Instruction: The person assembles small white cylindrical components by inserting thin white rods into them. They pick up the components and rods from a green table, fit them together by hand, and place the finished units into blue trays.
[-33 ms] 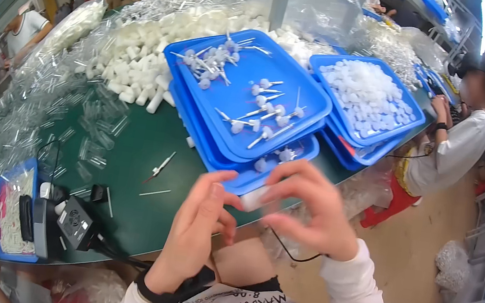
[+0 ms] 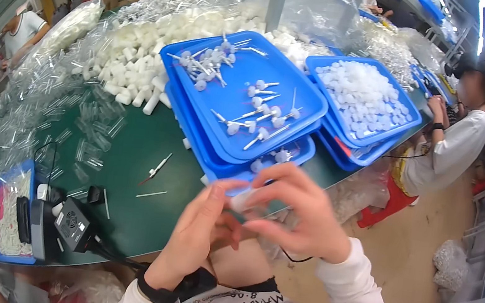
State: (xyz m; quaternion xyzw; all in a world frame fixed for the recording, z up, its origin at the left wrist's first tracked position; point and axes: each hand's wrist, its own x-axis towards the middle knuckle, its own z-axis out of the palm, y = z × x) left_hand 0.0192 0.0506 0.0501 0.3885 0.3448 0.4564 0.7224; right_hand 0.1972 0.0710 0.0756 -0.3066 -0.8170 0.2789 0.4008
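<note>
A small white plastic cylinder (image 2: 239, 202), blurred by motion, is between my two hands just past the front edge of the table. The thumb and fingers of my right hand (image 2: 302, 214) are bent around its right side. From the other side, the curled fingers of my left hand (image 2: 198, 220) meet it; their exact grip is partly hidden. Beyond my hands, a stack of blue trays (image 2: 234, 144) carries white round-headed parts with thin stems (image 2: 212, 62). On the green table (image 2: 122, 162), one more stemmed part (image 2: 157, 167) lies near a thin white stick (image 2: 151, 194).
At the right, another blue tray (image 2: 356, 145) is heaped with white caps (image 2: 364, 94). White cylinders (image 2: 134, 76) and clear tubes (image 2: 28, 113) are piled behind and left. A black boxy device (image 2: 73, 223) stands near a small blue tray (image 2: 2, 255). A co-worker (image 2: 460, 140) sits at right.
My right hand and the white cylinder have shifted slightly left, toward my left hand. My fingers have drawn closer around it. The whole view has shifted slightly.
</note>
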